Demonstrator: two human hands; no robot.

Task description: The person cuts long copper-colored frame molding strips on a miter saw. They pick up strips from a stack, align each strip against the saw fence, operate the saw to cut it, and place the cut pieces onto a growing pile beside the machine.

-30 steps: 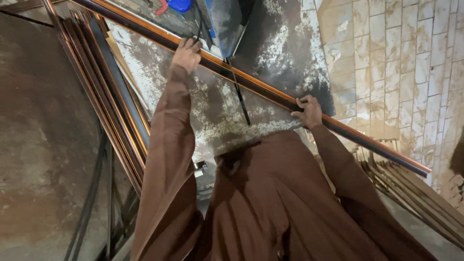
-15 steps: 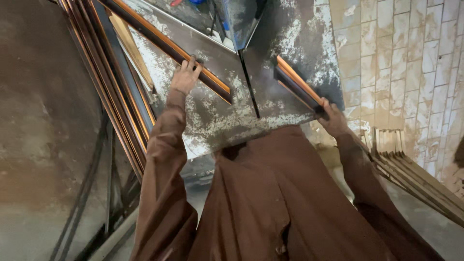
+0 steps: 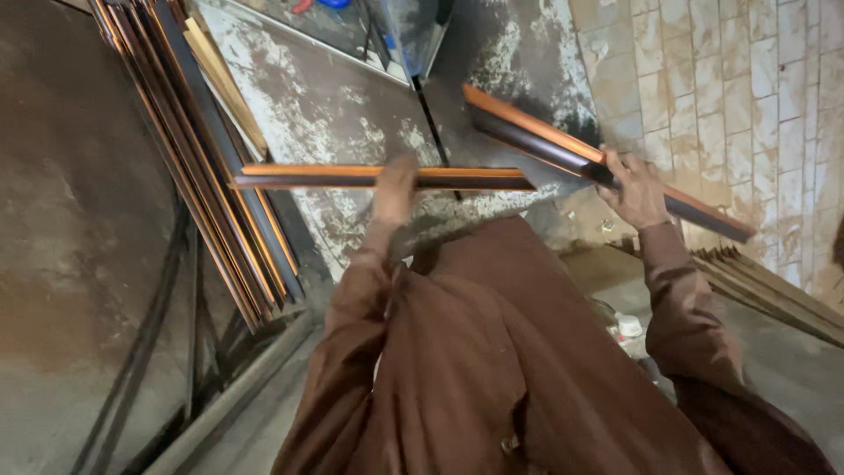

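Two moulding pieces: left hand grips one, right hand another.

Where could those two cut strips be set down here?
Bare bench shows between the stacked mouldings and the saw slot, and right of it toward the tiles. The left edge is crowded.

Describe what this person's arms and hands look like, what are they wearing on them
Both arms are covered by long, loose brown sleeves of one brown garment, creased in soft folds and ending at the wrists. The left sleeve and right sleeve look plain, with no visible markings. The left hand and right hand are bare: no gloves, and no rings or watch can be made out.
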